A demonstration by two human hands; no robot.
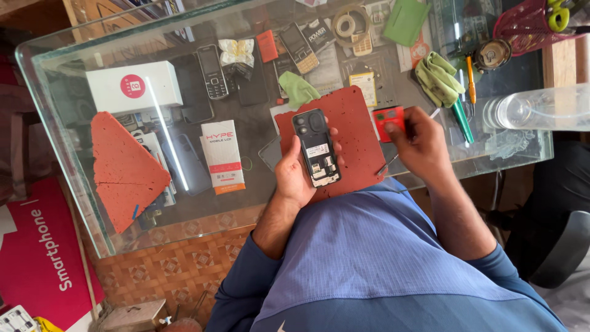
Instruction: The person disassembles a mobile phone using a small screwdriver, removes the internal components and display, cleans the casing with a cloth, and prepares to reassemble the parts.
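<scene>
My left hand (297, 175) holds a small black phone (316, 147) with its back cover off, insides facing up, above a red rubber mat (350, 117). My right hand (419, 138) rests at the mat's right edge, fingers closed around a thin metal tool (388, 164). Its fingertips touch a small red plastic part (389, 118) lying on the glass table (67, 117).
On the glass table lie a white box (134, 86), a second red mat piece (126, 169), a white-and-orange carton (222, 155), several keypad phones (212, 71), green cloths (439, 77), a tape roll (347, 24), screwdrivers (464, 117) and a clear bottle (541, 107). A red basket (528, 27) stands far right.
</scene>
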